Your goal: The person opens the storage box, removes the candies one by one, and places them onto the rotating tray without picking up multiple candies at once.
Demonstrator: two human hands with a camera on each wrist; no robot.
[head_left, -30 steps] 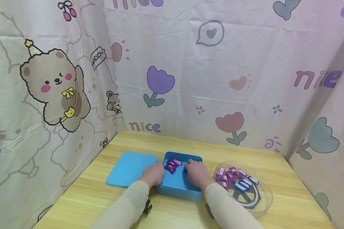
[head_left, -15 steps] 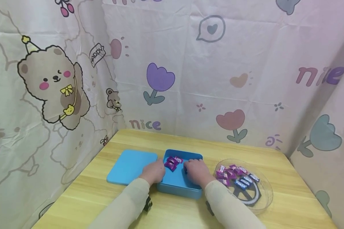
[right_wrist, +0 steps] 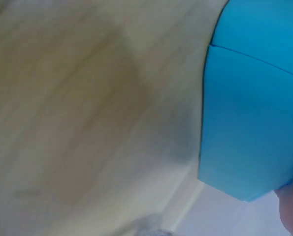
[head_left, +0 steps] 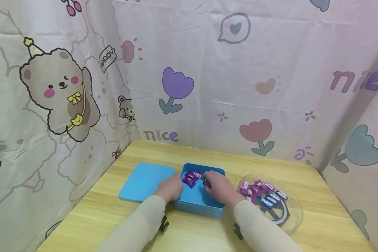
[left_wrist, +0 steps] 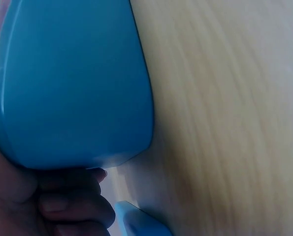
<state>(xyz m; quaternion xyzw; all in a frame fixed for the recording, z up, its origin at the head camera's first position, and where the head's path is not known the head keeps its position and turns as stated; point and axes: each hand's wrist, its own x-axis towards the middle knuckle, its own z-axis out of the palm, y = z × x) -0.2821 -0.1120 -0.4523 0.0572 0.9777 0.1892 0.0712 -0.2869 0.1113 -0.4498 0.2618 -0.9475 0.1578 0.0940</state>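
A blue open box stands in the middle of the table, with several purple and pink wrapped candies in its far left part. My left hand grips the box's left wall; in the left wrist view its fingers are curled against the box's side. Over the right half of the box, my right hand pinches a small dark-blue wrapped candy, mostly covered by the fingers. In the right wrist view only the box's outer wall and a bit of that hand appear.
The flat blue lid lies left of the box. On the right a clear round tray holds several purple, pink and blue wrapped candies; my right forearm reaches across its near left side. Printed curtains hang behind the wooden table.
My right hand has turned slightly and its wrist has shifted right, so more of the dark-blue candy shows at its fingertips. The left hand stays on the box wall. The head view has shifted slightly.
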